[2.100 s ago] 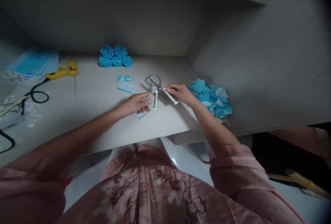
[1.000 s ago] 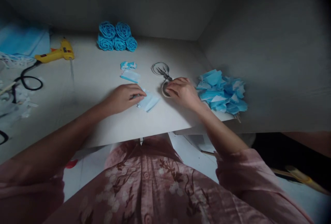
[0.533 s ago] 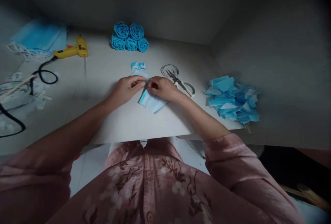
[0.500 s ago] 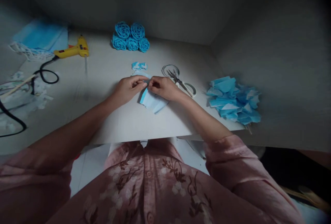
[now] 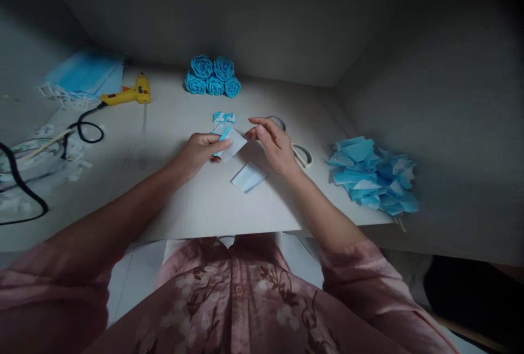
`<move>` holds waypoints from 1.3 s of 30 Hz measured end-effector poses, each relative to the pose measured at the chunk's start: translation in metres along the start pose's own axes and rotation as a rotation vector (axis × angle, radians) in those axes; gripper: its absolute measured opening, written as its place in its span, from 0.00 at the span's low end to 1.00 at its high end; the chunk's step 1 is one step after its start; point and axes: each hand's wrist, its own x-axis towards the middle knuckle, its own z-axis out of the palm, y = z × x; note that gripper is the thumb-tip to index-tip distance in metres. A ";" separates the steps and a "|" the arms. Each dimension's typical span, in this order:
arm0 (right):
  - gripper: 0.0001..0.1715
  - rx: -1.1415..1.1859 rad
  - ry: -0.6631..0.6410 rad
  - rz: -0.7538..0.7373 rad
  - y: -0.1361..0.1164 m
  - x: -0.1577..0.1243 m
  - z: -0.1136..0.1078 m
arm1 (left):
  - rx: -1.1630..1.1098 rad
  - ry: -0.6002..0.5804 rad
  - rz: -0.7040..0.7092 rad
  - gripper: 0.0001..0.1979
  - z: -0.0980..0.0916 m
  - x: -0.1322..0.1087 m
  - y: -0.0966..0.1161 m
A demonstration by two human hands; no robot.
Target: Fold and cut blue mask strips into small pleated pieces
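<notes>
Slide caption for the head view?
Left hand holds a small pale-blue fabric piece; right hand open beside it, white-handled scissors behind.

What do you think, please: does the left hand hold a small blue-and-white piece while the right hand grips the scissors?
Not quite. The right hand grips nothing: it is spread open, and the scissors lie on the table just beyond it. The left hand does hold the small blue-and-white piece, as the head view shows.
</notes>
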 end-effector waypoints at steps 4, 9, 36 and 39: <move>0.33 0.032 -0.104 0.068 -0.002 -0.004 0.007 | -0.045 0.009 0.021 0.21 0.004 -0.001 0.000; 0.33 0.157 -0.066 0.120 0.009 0.000 0.016 | -0.024 -0.020 0.016 0.24 0.007 -0.003 -0.005; 0.40 -0.031 -0.156 -0.103 0.027 0.001 0.004 | -0.211 -0.063 0.059 0.14 0.006 0.001 -0.005; 0.35 -0.174 -0.060 -0.235 0.025 0.000 0.000 | -0.285 -0.042 0.045 0.14 0.007 0.003 -0.006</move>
